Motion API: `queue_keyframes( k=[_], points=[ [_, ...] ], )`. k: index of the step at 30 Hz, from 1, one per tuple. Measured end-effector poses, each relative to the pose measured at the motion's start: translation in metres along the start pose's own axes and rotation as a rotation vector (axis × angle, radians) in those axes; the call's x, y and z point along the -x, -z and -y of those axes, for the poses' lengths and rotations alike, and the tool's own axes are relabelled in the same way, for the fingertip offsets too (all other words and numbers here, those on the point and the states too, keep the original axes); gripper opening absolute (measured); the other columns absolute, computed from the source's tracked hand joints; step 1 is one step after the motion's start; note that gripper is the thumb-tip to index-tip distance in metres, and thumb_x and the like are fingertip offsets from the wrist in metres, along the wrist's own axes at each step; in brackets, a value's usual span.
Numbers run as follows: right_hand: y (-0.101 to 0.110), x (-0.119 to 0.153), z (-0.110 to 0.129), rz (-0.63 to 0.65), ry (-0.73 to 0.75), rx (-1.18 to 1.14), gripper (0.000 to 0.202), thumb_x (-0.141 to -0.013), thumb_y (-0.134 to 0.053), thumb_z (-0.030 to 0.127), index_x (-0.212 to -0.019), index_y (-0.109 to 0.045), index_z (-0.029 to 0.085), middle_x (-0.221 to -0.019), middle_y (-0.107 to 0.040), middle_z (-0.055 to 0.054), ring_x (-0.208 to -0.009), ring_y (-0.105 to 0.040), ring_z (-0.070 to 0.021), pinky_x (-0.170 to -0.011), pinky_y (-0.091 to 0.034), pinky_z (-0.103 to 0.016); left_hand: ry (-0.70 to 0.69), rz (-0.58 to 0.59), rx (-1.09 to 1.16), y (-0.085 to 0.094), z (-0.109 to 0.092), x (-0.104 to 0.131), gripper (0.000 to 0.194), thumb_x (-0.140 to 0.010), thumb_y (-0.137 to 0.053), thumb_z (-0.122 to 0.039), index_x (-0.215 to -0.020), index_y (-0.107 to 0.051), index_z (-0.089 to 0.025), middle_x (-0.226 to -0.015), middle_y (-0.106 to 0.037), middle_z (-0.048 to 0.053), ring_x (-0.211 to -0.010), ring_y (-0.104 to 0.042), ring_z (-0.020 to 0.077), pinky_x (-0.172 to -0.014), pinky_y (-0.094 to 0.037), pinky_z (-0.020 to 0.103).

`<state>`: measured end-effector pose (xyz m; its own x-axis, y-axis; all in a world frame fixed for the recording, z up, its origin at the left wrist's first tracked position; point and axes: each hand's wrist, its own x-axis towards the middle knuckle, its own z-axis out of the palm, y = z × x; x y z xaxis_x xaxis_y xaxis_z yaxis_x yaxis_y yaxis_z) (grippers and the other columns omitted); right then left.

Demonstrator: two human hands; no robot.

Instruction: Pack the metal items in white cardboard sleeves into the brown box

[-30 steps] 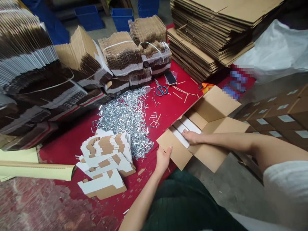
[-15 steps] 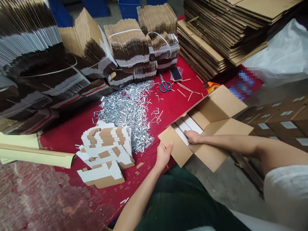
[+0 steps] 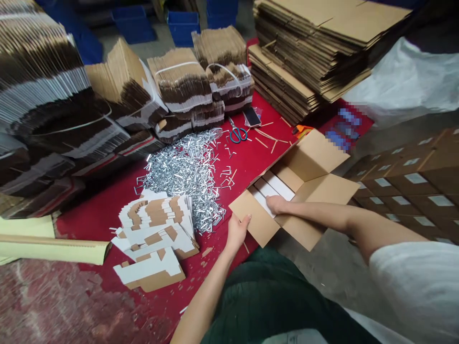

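Observation:
An open cardboard carton (image 3: 321, 155) with its flaps spread sits at the right edge of the red table (image 3: 247, 162). White boxes (image 3: 278, 185) stand in rows inside it. My left hand (image 3: 237, 231) is closed on the carton's near left flap, thumb on top and the other fingers mostly under it. My right hand (image 3: 277, 204) reaches into the carton against the nearest white box; its fingertips are hidden between the box and the carton wall, so its grip cannot be made out.
A heap of metal hooks (image 3: 179, 172) lies mid-table beside folded white-and-brown cardboard pieces (image 3: 150, 263). Behind are scissors (image 3: 238, 133), a phone (image 3: 252, 117), bundled cardboard (image 3: 182, 81) and stacked flat cartons (image 3: 315, 43). Labelled boxes (image 3: 412, 191) stand at the right.
The view has shifted, so the carton and table items appear further left. Both hands keep nearly the same places on the flap and inside the carton.

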<state>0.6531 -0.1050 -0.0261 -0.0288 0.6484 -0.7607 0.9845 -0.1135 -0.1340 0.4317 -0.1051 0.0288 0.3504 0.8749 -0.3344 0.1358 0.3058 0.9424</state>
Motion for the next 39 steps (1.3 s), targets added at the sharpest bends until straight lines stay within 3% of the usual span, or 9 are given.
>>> queue_keyframes(
  k=[5,9,13,20,24,29,32,35,39],
  points=[
    [0.016,0.014,-0.011,-0.08,-0.009,0.042,0.034,-0.072,-0.06,0.016,-0.106,-0.056,0.014,-0.102,-0.064,-0.017,-0.095,-0.061,-0.0266,-0.079,-0.046,-0.036,-0.052,0.034,-0.051,0.001,-0.003,-0.001,0.042,-0.077,-0.062,-0.038,-0.11,-0.055,-0.012,-0.115,-0.063,0.015,-0.109,-0.058,0.0232,-0.098,-0.04,0.037],
    [0.024,0.016,-0.031,-0.309,-0.168,0.086,0.068,-0.069,-0.069,0.03,-0.128,-0.039,0.014,-0.127,-0.046,-0.023,-0.117,-0.044,-0.0347,-0.092,-0.036,-0.047,-0.063,-0.014,-0.038,-0.003,-0.009,0.003,0.045,-0.075,-0.064,-0.036,-0.112,-0.054,-0.012,-0.116,-0.062,0.014,-0.11,-0.057,0.023,-0.1,-0.038,0.037],
    [0.016,0.0,-0.048,-0.207,-0.241,-0.135,0.109,-0.06,-0.075,0.049,-0.143,-0.012,0.014,-0.131,-0.04,-0.023,-0.112,-0.05,-0.0302,-0.088,-0.039,-0.036,-0.069,-0.11,-0.052,-0.019,-0.019,0.005,0.041,-0.077,-0.062,-0.033,-0.111,-0.054,-0.013,-0.112,-0.063,0.015,-0.107,-0.058,0.0243,-0.099,-0.038,0.038],
    [-0.007,-0.007,-0.046,-0.205,-0.215,-0.039,0.115,-0.065,-0.07,0.053,-0.144,0.0,0.009,-0.131,-0.038,-0.028,-0.112,-0.052,-0.0317,-0.084,-0.041,-0.034,-0.115,-0.107,0.018,-0.027,-0.017,0.006,0.039,-0.075,-0.061,-0.031,-0.11,-0.053,-0.017,-0.11,-0.064,0.011,-0.103,-0.06,0.0233,-0.094,-0.043,0.038],
    [-0.006,0.0,-0.038,-0.172,-0.215,0.059,0.104,-0.072,-0.062,0.052,-0.144,-0.003,0.005,-0.131,-0.038,-0.031,-0.111,-0.053,-0.0341,-0.082,-0.042,-0.037,0.052,-0.077,0.033,0.05,0.013,0.038,0.04,-0.077,-0.058,-0.042,-0.109,-0.051,-0.019,-0.098,-0.065,0.008,-0.083,-0.063,0.019,-0.079,-0.05,0.037],
    [0.005,0.007,-0.021,-0.183,-0.231,0.092,0.087,-0.074,-0.063,0.046,-0.14,-0.025,0.004,-0.124,-0.046,-0.028,-0.109,-0.053,-0.0364,-0.08,-0.043,-0.039,0.27,-0.907,-0.59,0.242,0.056,0.11,0.053,-0.078,-0.054,-0.042,-0.121,-0.043,-0.013,-0.122,-0.052,0.019,-0.113,-0.051,0.0305,-0.094,-0.04,0.045],
    [0.02,0.028,-0.007,-0.23,-0.234,0.047,0.058,-0.078,-0.059,0.04,-0.126,-0.046,0.01,-0.116,-0.054,-0.021,-0.103,-0.055,-0.0305,-0.079,-0.043,-0.033,0.451,-0.984,-0.867,0.333,0.075,0.122,0.078,-0.071,-0.06,-0.049,-0.132,-0.033,-0.007,-0.131,-0.042,0.027,-0.12,-0.042,0.0411,-0.093,-0.038,0.052],
    [0.032,0.066,0.038,-0.556,-0.277,0.044,0.044,-0.088,-0.041,0.033,-0.126,-0.046,0.012,-0.118,-0.053,-0.019,-0.107,-0.05,-0.0284,-0.085,-0.04,-0.033,0.449,-0.799,-0.834,0.372,0.085,0.113,0.085,-0.069,-0.062,-0.05,-0.134,-0.029,-0.005,-0.128,-0.048,0.026,-0.115,-0.049,0.0379,-0.091,-0.04,0.046],
    [0.012,0.106,0.174,-0.867,0.04,0.085,0.042,-0.09,-0.036,0.027,-0.131,-0.041,0.019,-0.119,-0.052,-0.015,-0.112,-0.044,-0.0289,-0.093,-0.036,-0.036,0.366,-0.789,-0.73,0.372,0.071,0.122,0.055,-0.068,-0.062,-0.04,-0.112,-0.051,-0.008,-0.112,-0.06,0.018,-0.102,-0.056,0.0314,-0.087,-0.042,0.04]
  ],
)
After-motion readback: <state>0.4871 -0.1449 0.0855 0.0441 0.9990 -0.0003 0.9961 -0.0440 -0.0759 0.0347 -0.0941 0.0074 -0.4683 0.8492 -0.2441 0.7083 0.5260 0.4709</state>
